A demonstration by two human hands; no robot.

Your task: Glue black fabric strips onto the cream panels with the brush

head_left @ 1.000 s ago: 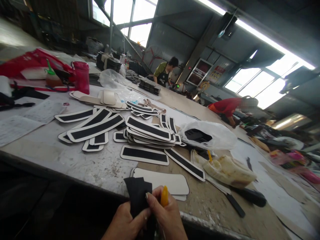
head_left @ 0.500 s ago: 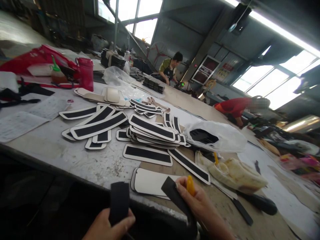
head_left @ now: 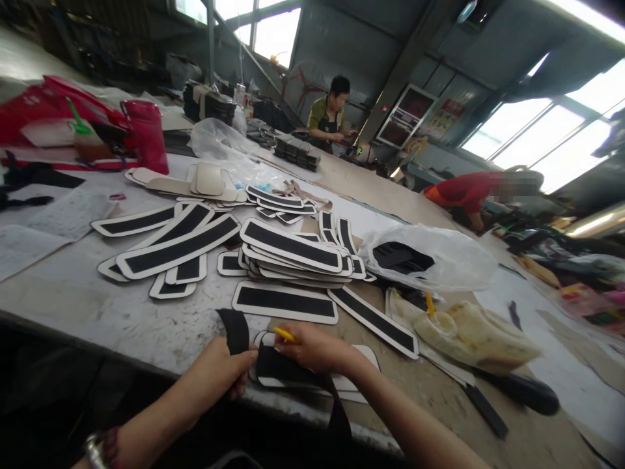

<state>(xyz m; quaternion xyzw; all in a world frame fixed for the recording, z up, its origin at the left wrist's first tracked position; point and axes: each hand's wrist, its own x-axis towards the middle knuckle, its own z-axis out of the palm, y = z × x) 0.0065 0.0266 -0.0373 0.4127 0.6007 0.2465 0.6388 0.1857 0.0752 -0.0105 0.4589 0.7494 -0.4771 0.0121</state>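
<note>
My left hand (head_left: pixel 233 366) is closed on a black strip (head_left: pixel 237 327), whose upper end stands up above the fingers near the table edge. My right hand (head_left: pixel 312 348) has a slim yellow tool (head_left: pixel 284 335) in its fingers; its kind is hidden. The same hand rests on another black strip (head_left: pixel 276 366), which lies over a small stack of white rounded pieces (head_left: pixel 367 357). This strip's tail hangs over the table's front edge. Just behind my hands lies a white piece with a black inset (head_left: pixel 284 302).
A pile of black-and-white pieces (head_left: pixel 293 246) covers the table's middle. To the right are a clear plastic bag (head_left: pixel 459 260), a stained yellowish container (head_left: pixel 493 339) and a dark-handled tool (head_left: pixel 525 393). A red bottle (head_left: pixel 145 137) stands left. Two people work farther back.
My right hand has moved left and forward, bringing its black strip onto the white stack. My left hand has moved up toward the table edge with its strip. The view has shifted slightly.
</note>
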